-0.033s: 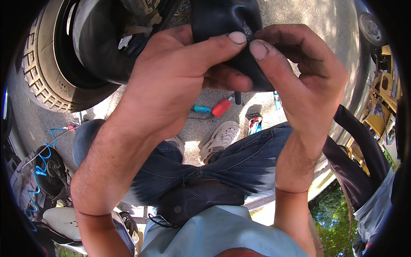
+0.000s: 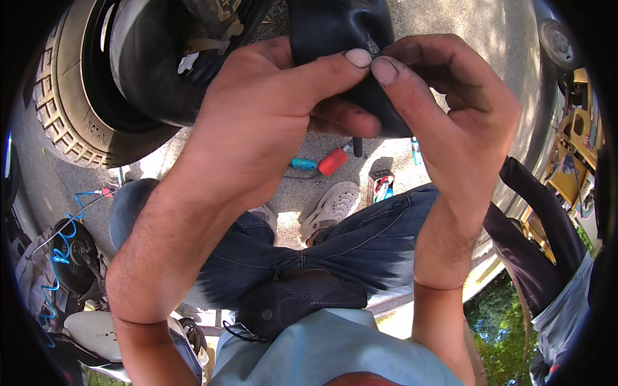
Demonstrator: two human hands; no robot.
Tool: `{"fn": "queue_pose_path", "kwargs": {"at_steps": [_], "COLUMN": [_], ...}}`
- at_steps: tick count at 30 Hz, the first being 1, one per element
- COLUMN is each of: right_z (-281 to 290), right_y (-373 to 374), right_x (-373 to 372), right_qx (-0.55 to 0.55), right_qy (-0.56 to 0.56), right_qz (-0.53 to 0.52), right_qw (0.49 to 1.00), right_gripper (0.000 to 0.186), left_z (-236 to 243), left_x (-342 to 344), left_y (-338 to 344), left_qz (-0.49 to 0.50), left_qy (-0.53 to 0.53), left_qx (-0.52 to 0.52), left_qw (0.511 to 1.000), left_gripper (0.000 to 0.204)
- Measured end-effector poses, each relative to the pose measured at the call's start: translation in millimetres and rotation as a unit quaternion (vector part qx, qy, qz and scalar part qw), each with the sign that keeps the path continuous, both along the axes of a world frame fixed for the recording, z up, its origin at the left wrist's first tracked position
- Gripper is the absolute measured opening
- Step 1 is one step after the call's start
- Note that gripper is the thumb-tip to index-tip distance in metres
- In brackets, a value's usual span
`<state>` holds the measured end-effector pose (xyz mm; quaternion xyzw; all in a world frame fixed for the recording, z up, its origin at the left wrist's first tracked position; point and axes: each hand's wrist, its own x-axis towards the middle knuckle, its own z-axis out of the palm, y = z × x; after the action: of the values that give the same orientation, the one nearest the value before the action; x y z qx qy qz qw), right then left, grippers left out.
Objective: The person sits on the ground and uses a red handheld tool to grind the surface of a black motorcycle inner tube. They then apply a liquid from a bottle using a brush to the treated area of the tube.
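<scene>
A black rubber inner tube (image 2: 335, 29) hangs between my hands at the top of the view, its surface shiny and creased. My left hand (image 2: 277, 90) is closed round its left side, thumb on top and fingers underneath. From the right, my right hand (image 2: 450, 96) pinches the rubber between thumb and bent fingers. Both thumb tips nearly touch beside a small scuffed, puckered spot (image 2: 372, 46) on the tube. Whether anything small sits in the pinch is hidden by my fingers. Dark smudges mark my right fingers.
A tyre with chunky tread (image 2: 71, 109) stands at the left, beside dark wheel parts. On the ground lie a red-and-teal tool (image 2: 333, 161) and a small box (image 2: 381, 185) near my shoe (image 2: 331, 209). A coiled blue hose (image 2: 61, 256) runs lower left. Another person's dark-clothed legs (image 2: 524, 238) show at right.
My right thumb has shifted very slightly left and up, toward my left thumb. The rubber under the thumbs is creased a little differently; both hands keep their hold.
</scene>
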<state>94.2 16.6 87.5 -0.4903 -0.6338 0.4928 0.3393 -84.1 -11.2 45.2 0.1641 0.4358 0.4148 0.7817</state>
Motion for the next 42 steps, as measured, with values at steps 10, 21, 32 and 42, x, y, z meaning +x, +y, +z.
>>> {"fn": "queue_pose_path", "kwargs": {"at_steps": [10,21,32,42], "right_z": [-30,-29,-38,-38], "right_y": [10,11,8,6], "right_x": [22,22,20,18], "right_qx": [-0.056,-0.064,-0.201,-0.176], "right_qy": [0.017,0.016,0.163,0.126], "right_qz": [-0.023,-0.037,-0.063,-0.034], "right_qw": [0.998,0.997,0.964,0.976], "right_gripper": [0.016,0.015,0.033,0.025], "left_z": [-3,-2,-6,-9], "left_x": [2,1,5,5], "left_y": [-5,-4,5,3], "left_qz": [0.009,0.01,0.015,0.033], "left_qy": [0.017,0.012,-0.053,-0.033], "left_qx": [0.019,0.013,-0.001,-0.019], "left_qw": [1.0,1.0,0.998,0.999], "left_gripper": [0.026,0.025,0.023,0.017]}}
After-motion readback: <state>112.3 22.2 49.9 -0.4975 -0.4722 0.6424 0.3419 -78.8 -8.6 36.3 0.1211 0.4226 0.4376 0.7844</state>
